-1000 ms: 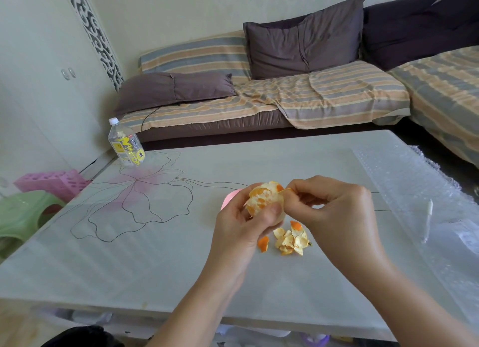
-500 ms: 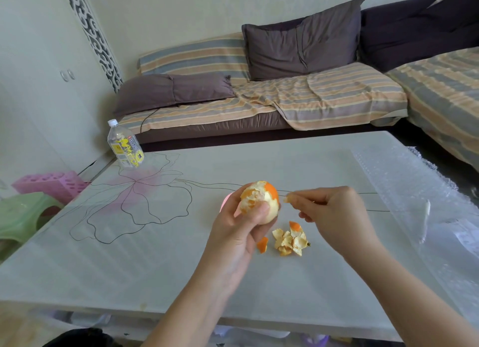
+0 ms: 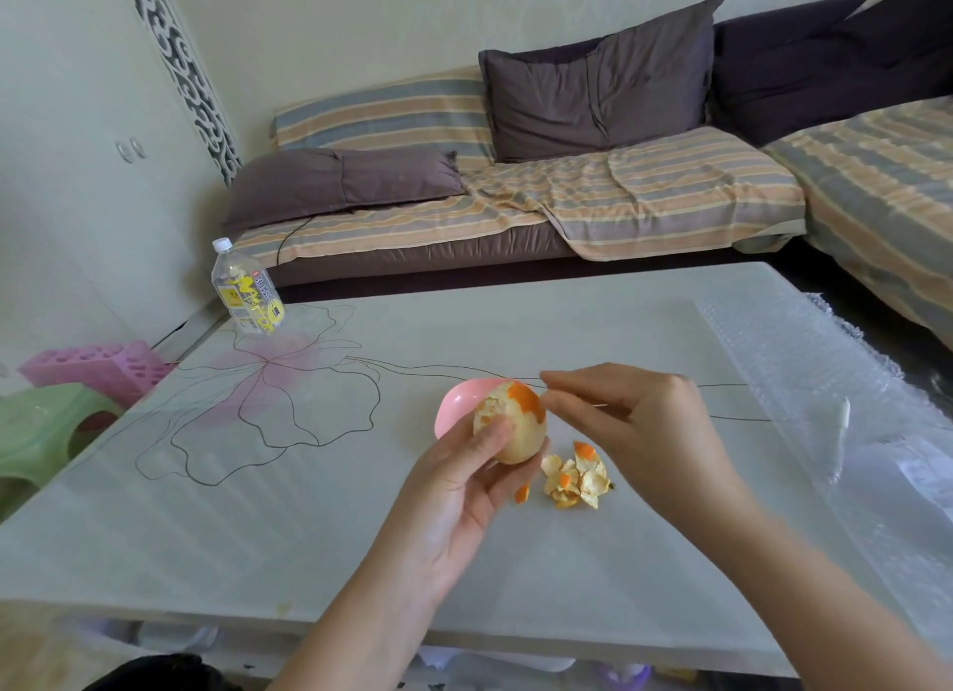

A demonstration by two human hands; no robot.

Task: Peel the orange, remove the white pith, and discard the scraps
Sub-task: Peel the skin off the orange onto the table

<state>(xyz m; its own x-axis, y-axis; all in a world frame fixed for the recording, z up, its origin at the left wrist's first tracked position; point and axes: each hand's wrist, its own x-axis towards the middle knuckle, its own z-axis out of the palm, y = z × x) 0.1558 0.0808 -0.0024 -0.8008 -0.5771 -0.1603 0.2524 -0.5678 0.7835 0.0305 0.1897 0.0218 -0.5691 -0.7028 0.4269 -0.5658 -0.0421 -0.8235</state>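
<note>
A: What's my left hand (image 3: 454, 489) doing?

B: Grasping the orange (image 3: 513, 427), held up off the table (image 3: 319, 525). Thumb lies across the near face, fingers wrap underneath. Fruit is mostly stripped, pale pith showing, one orange patch of rind left at the top right.

A: And my right hand (image 3: 644, 432)?

B: Just beside the orange, on its right. Thumb and forefinger tips pinched together near that rind patch, other fingers loosely curled. I cannot tell if there's a scrap between the tips, too small to make out.

A: Touching the fruit?

B: Tips are right at its upper right edge. Contact or a sliver of gap, can't say.

A: Scraps?

B: Small pile of peel pieces (image 3: 575, 476) on the table below the right hand, plus one orange sliver (image 3: 522, 494) lying just left of the pile, near the left palm.

A: What's behind the orange?

B: A pink bowl (image 3: 456, 406), partly hidden by the fruit, on the table.

A: Farther out?

B: Bubble wrap sheet (image 3: 825, 406) covering the right side of the table. Plastic bottle (image 3: 246, 288) with a yellow label at the far left corner. Flower line drawing printed on the tabletop. Striped sofa (image 3: 567, 210) beyond.
</note>
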